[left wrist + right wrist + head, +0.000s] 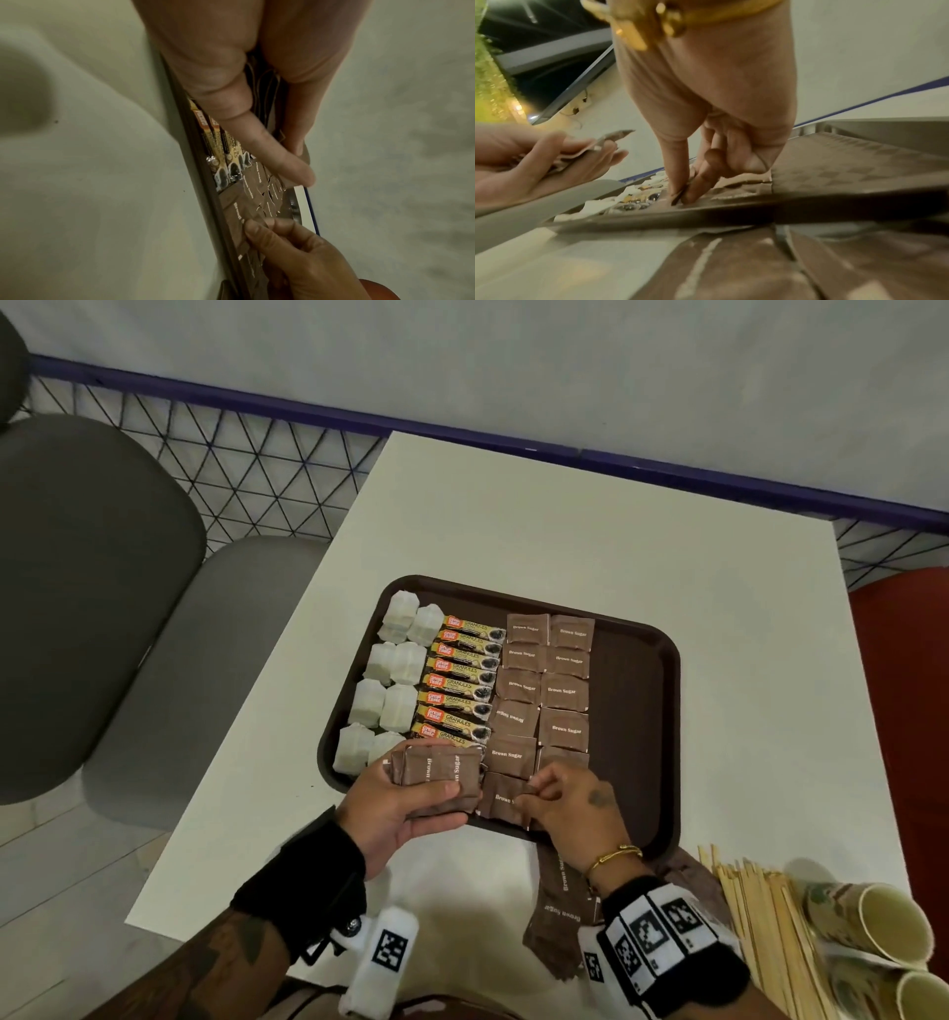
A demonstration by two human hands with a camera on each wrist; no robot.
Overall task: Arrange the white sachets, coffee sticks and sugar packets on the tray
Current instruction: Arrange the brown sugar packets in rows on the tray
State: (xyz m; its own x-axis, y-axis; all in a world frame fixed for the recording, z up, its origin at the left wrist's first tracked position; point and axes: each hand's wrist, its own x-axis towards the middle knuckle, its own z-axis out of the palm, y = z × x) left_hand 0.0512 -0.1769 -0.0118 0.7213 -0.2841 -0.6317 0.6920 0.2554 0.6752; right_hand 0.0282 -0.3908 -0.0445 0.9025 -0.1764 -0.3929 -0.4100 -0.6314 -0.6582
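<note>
A dark brown tray [637,711] lies on the white table. Along its left side sit white sachets [395,660], then a column of coffee sticks [462,680], then two columns of brown sugar packets [544,690]. My left hand [411,803] hovers over the tray's near left corner and grips a stack of brown sugar packets [436,773], thumb on top. My right hand [575,803] pinches one brown sugar packet [500,801] lying at the near end of the sugar columns; in the right wrist view thumb and forefinger close on its edge [680,194].
More brown sugar packets [560,906] lie loose on the table under my right wrist. Wooden stirrers [760,916] and paper cups [873,927] sit at the near right corner. Grey chairs [102,608] stand left of the table; the tray's right side is bare.
</note>
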